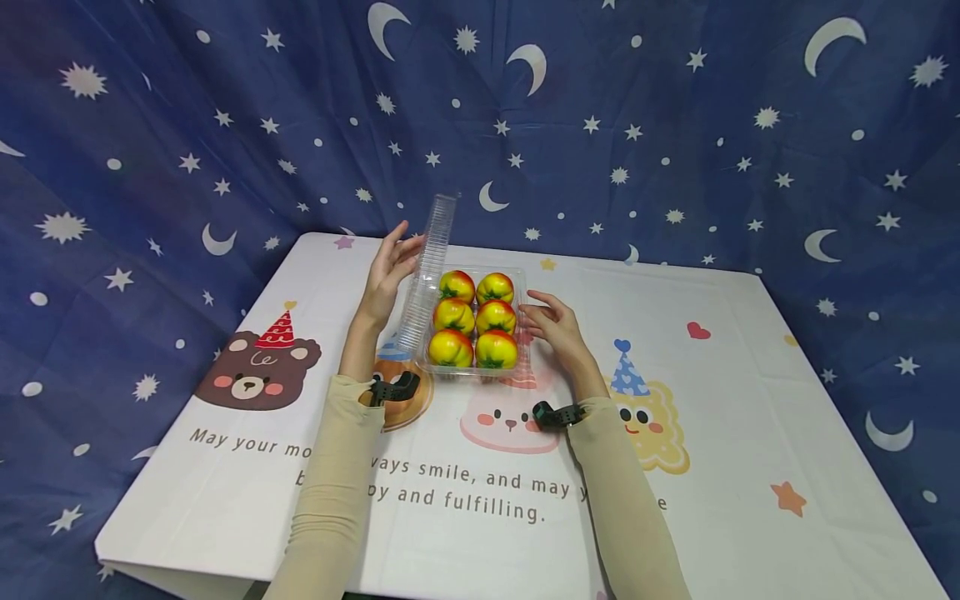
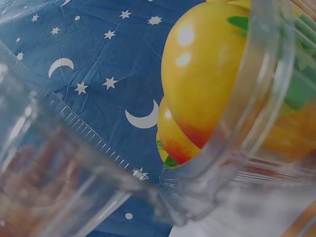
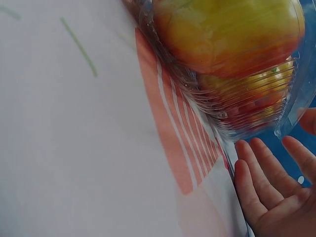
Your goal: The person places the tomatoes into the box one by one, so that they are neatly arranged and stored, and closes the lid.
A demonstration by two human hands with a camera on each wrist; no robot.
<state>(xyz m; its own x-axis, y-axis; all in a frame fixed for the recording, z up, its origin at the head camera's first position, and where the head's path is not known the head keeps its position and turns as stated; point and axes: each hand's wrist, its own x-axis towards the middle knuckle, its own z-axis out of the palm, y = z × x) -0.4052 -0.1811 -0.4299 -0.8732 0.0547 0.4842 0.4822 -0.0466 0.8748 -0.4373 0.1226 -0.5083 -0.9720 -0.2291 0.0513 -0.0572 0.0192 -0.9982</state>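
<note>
A clear plastic clamshell box [image 1: 470,372] lies on the table, holding several glossy yellow-and-red fruits [image 1: 496,317] with green leafy tops, in two columns. Its ribbed lid [image 1: 429,279] stands swung up on the left side, tilted outward. My left hand [image 1: 385,279] is behind the lid's outer face with fingers extended, fingertips right at the plastic; the left wrist view shows those fingers blurred through the lid [image 2: 94,168]. At the box's right side is my right hand [image 1: 558,331], its fingers loosely bent and fingertips close to the ribbed wall [image 3: 242,106], gripping nothing.
The white tablecloth [image 1: 720,400] carries printed cartoon figures, such as a brown bear [image 1: 258,375], and lettering. Behind the table's far edge hangs a dark blue curtain [image 1: 585,192] with moons and stars. Small black devices [image 1: 395,388] are strapped to both wrists.
</note>
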